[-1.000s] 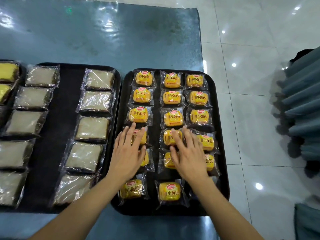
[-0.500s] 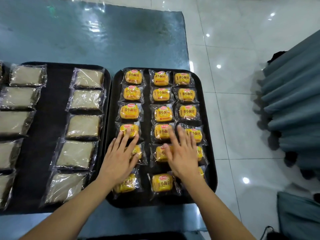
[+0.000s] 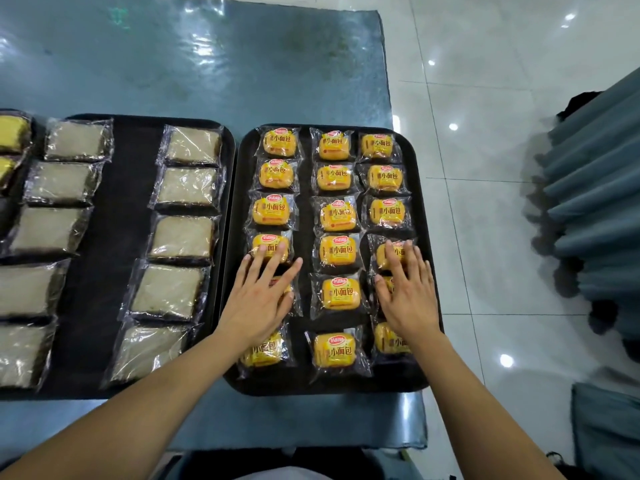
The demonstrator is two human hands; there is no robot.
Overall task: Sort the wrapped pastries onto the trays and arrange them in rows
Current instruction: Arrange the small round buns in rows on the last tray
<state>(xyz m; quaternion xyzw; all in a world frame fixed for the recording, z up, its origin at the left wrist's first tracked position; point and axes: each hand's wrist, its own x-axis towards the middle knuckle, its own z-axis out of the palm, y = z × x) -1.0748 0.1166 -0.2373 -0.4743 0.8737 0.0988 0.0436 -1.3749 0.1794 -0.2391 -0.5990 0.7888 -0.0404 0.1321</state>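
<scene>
- Both hands lie flat, fingers straight and spread, on a black tray [image 3: 427,258] of yellow wrapped pastries [image 3: 337,250] set in three columns on the blue tabletop [image 3: 207,64].
- The left hand [image 3: 258,301] covers the fifth pastry of the left column; its fingertips reach the fourth pastry [image 3: 270,244] just ahead.
- The right hand [image 3: 410,294] presses on the right column, fingertips on the fourth pastry [image 3: 394,251].
- The middle column lies between the two hands, untouched.
- Left of the left fingers, a second tray [image 3: 114,237] carries pale wrapped slices [image 3: 183,237] in rows.
</scene>
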